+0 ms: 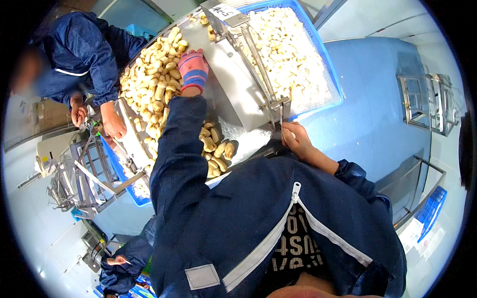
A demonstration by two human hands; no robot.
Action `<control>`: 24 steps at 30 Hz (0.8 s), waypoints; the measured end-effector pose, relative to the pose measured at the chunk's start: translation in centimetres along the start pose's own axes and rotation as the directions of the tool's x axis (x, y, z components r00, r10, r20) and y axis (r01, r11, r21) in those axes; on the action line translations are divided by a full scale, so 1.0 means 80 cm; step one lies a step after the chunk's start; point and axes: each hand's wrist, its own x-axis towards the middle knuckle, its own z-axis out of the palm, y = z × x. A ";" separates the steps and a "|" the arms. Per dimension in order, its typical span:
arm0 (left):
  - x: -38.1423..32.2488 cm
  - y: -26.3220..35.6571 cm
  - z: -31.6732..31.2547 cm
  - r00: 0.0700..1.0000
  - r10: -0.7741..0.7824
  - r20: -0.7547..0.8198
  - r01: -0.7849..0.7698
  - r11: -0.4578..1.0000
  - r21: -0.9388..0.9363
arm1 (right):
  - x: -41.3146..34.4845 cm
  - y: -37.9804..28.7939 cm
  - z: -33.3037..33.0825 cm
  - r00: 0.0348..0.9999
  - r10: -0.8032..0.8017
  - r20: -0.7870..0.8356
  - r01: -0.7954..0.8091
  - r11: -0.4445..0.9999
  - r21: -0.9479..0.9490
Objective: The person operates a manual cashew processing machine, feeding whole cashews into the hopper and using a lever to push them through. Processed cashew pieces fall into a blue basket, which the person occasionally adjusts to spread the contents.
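My left hand (193, 70), in a pink and blue striped glove, rests at the right edge of a heap of mushrooms (154, 83) on a metal table; whether it holds one is hidden. Bare and with fingers curled, my right hand (297, 138) is closed around the end of the lever of a metal slicer (262, 70) with a long coil spring. To the slicer's right, a blue plastic basket (332, 76) holds many pale cut mushroom pieces (283, 52). A smaller group of whole mushrooms (216, 147) lies close to my body, below the left sleeve's right side.
Across the heap, a co-worker in dark blue (80, 56) has bare hands near a second cutting device (128, 138), with another blue basket (139, 199) under it. Another person's hand (118, 260) shows at the lower left. A metal rack (428, 100) stands at the right.
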 end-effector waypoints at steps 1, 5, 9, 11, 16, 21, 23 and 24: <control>0.001 -0.003 0.005 0.997 0.028 0.073 -0.035 0.996 0.085 | -0.001 0.000 0.001 1.000 -0.002 -0.002 0.002 1.000 0.004; -0.023 0.006 0.008 0.996 -0.085 -0.035 0.073 0.961 -0.268 | -0.003 -0.001 0.002 1.000 0.005 -0.011 -0.005 1.000 0.005; -0.073 0.083 -0.020 0.842 -0.296 0.451 0.360 -0.315 -0.878 | -0.002 -0.011 -0.001 0.999 -0.019 -0.036 0.020 0.999 0.031; -0.103 0.125 -0.022 0.684 -0.324 0.654 0.381 -0.606 -0.698 | 0.006 -0.045 -0.012 1.000 0.026 -0.004 -0.025 0.991 0.130; -0.114 0.153 -0.018 0.734 -0.409 0.543 0.567 -0.073 -0.821 | 0.028 -0.127 -0.036 0.961 0.261 0.091 -0.275 0.874 0.402; -0.124 0.149 0.029 0.838 -0.372 0.399 0.515 0.300 -0.803 | 0.024 -0.120 -0.031 0.960 0.257 0.111 -0.280 0.870 0.405; -0.121 0.156 0.023 0.857 -0.362 0.368 0.484 0.314 -0.817 | 0.018 -0.103 -0.027 0.963 0.255 0.084 -0.267 0.887 0.377; -0.122 0.159 0.022 0.838 -0.375 0.396 0.484 0.175 -0.858 | 0.014 -0.089 -0.024 0.970 0.230 0.080 -0.244 0.906 0.346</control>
